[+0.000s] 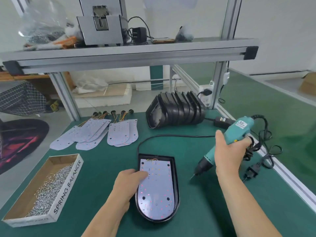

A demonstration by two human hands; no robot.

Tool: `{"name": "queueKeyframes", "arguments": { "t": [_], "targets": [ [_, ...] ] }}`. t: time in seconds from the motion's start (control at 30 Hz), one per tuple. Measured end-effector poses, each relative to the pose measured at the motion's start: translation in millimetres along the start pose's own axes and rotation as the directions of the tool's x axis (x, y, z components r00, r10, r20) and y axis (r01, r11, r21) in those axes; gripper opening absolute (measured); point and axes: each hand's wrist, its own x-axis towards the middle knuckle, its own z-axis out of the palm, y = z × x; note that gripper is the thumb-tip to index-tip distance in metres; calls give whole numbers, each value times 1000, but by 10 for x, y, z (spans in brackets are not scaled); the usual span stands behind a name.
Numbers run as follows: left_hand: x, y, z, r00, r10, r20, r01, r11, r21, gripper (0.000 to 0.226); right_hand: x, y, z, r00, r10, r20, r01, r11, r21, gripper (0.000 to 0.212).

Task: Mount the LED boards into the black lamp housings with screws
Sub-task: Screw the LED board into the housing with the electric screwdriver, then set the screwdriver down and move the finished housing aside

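A black housing (176, 185) is lying flat near the front edge of the green table (102, 168), about midway along it, with its rounded end toward the person. A white board (158, 192) dotted with small lights is sitting inside it, with thin coloured wires showing at its far end.

The left hand (127, 183) is resting on the housing's left rim, its fingers reaching out nearly straight and pressing on the upper left part of the board.

The right hand (229, 151) is hanging over the right side of the table, its fingers wrapped tightly round a teal screwdriver (239, 132). The tool is tilting with its dark tip pointing down and to the left, just right of the housing and apart from it. I cannot tell whether the tip is touching the table. Its black cable (171, 136) is trailing across the table behind the housing.

Spare boards (95, 132) are lying fanned out toward the back left corner. A stack of housings (176, 110) is lying on its side by the back edge, right of the middle. A cardboard box (68, 183) is sitting at the front left corner, holding loose silver screws (49, 190).
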Motion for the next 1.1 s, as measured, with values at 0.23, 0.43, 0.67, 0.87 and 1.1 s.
{"name": "queueKeyframes", "arguments": {
  "t": [0.23, 0.43, 0.67, 0.87, 1.1],
  "targets": [
    [6, -3, 1, 1000, 3, 3, -3, 1000, -16, 38, 111, 408, -192, 995, 103, -18, -98, 852, -515, 87],
    [20, -12, 4, 1000, 10, -9, -10, 1000, -21, 36, 198, 354, -8, 930, -299, 216, 343, 485, -805, 77],
    [53, -4, 6, 999, -1, -53, 0, 1000, -26, 37, 544, 340, 548, 721, 216, 659, 651, 117, -750, 65],
    [80, 9, 26, 995, 3, -101, -8, 999, -51, 41, 544, 385, 630, 628, 232, 743, 748, 84, -658, 28],
    [225, -99, 55, 982, 27, -187, -30, 999, -12, 33, 77, 214, 530, 451, 120, 884, 775, 439, -455, 8]
  ]
}}
